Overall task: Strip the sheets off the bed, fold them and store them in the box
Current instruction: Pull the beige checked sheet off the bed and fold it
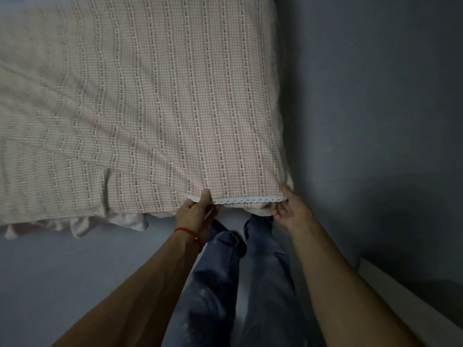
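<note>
A pink-and-white checked sheet (155,101) with dotted stripes covers the bed and fills the upper left of the head view. Its near edge carries a white lace trim (240,200). My left hand (198,214) pinches that trimmed edge with the thumb on top, a red string around the wrist. My right hand (290,207) grips the same edge at the bed's right corner, about one forearm's length from the left hand. A fold runs diagonally across the sheet toward my left hand. No box is in view.
A grey wall (375,108) runs close along the bed's right side. A white ledge (406,299) juts out at the lower right. Pale ruffled fabric (82,224) hangs under the sheet at the bed's near edge. My jeans-clad legs (240,284) stand on a light floor (62,271).
</note>
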A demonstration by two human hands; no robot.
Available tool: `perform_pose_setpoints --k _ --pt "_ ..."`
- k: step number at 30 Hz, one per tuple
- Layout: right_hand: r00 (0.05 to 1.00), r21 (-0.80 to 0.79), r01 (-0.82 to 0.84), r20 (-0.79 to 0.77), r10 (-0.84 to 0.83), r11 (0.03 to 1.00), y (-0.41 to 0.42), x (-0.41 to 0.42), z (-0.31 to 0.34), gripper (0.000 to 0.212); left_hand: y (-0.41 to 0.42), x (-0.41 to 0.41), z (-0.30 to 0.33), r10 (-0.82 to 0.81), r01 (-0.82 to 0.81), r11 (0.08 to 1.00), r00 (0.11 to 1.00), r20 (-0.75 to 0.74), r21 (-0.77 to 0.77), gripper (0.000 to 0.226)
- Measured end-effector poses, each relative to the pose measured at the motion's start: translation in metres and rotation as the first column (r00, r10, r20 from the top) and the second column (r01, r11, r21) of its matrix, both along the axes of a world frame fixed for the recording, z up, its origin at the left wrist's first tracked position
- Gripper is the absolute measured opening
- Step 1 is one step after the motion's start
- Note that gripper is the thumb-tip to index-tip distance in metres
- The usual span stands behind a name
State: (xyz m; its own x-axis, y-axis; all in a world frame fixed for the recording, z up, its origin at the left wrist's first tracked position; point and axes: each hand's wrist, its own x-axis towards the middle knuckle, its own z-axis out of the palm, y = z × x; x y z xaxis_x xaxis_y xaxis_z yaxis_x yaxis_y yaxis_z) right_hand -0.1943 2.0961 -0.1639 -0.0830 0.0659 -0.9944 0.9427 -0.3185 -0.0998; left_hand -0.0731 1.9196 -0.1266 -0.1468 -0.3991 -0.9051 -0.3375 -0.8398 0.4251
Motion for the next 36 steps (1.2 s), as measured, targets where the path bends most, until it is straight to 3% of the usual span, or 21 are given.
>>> perform_pose_setpoints --k 4,7,9,10,11,12,13,15,17,18,20,22,27,32,36 --pt "0.998 0.095 0.026 -0.062 -0.020 0.995 0.009 0.011 0.004 0.025 0.005 0.010 -0.004 -0.017 0.017 0.999 1.000 0.012 -0.034 0.015" --pt "0.995 0.181 -0.029 -0.085 0.045 0.983 0.010 0.017 0.002 0.032 0.005 0.012 -0.009 -0.046 0.051 0.997 0.995 0.091 -0.049 0.017" --pt "0.968 0.358 -0.188 -0.090 0.234 0.915 0.002 0.014 0.006 0.056 0.000 0.010 -0.011 -0.074 0.077 0.997 0.989 0.129 -0.012 0.030" --pt "0.908 0.501 -0.330 -0.062 0.414 0.800 -0.005 0.011 0.008 0.069 -0.004 0.008 -0.009 -0.054 0.051 0.998 0.990 0.128 0.024 0.046" --pt "0.794 0.630 -0.427 -0.083 0.602 0.649 -0.016 0.009 0.018 0.071 -0.010 0.007 -0.008 -0.020 0.014 0.999 0.992 0.126 0.048 0.063" --pt "0.635 0.729 -0.445 -0.152 0.757 0.519 -0.031 0.009 0.029 0.063 -0.015 0.006 -0.004 0.018 -0.027 0.996 0.995 0.102 0.083 0.066" --pt "0.438 0.798 -0.407 -0.257 0.861 0.445 -0.049 0.012 0.043 0.054 -0.021 0.004 0.001 0.069 -0.079 0.990 0.994 0.080 0.120 0.051" --pt "0.036 0.830 -0.396 -0.414 0.910 0.393 -0.093 0.019 0.062 0.041 -0.036 -0.001 0.018 0.119 -0.126 0.982 0.991 0.061 0.143 0.010" --pt "-0.223 0.796 -0.508 -0.492 0.842 0.330 -0.134 0.029 0.059 0.035 -0.063 0.000 0.035 0.200 -0.203 0.972 0.979 0.033 0.118 0.023" --pt "-0.268 0.748 -0.594 -0.530 0.804 0.296 -0.154 0.034 0.058 0.037 -0.082 0.002 0.044 0.267 -0.266 0.959 0.964 -0.006 0.098 0.026" --pt "-0.294 0.671 -0.721 -0.521 0.802 0.172 -0.185 0.041 0.053 0.048 -0.122 0.005 0.062 0.411 -0.404 0.911 0.907 -0.094 0.088 0.023" --pt "-0.327 0.673 -0.739 -0.407 0.853 0.038 -0.198 0.042 0.049 0.053 -0.163 0.009 0.071 0.482 -0.471 0.876 0.864 -0.145 0.106 0.014" --pt "-0.460 0.694 -0.703 -0.281 0.842 -0.152 -0.191 0.044 0.025 0.059 -0.252 0.032 0.067 0.472 -0.449 0.881 0.853 -0.222 0.149 0.023" --pt "-0.474 0.696 -0.683 -0.192 0.859 -0.222 -0.202 0.052 0.007 0.072 -0.265 0.094 0.033 0.185 -0.174 0.980 0.975 -0.124 0.094 0.037" --pt "-0.490 0.642 -0.698 -0.107 0.865 -0.316 -0.214 0.044 0.003 0.075 -0.271 0.135 0.017 -0.011 0.012 1.000 0.999 -0.050 0.020 0.035"
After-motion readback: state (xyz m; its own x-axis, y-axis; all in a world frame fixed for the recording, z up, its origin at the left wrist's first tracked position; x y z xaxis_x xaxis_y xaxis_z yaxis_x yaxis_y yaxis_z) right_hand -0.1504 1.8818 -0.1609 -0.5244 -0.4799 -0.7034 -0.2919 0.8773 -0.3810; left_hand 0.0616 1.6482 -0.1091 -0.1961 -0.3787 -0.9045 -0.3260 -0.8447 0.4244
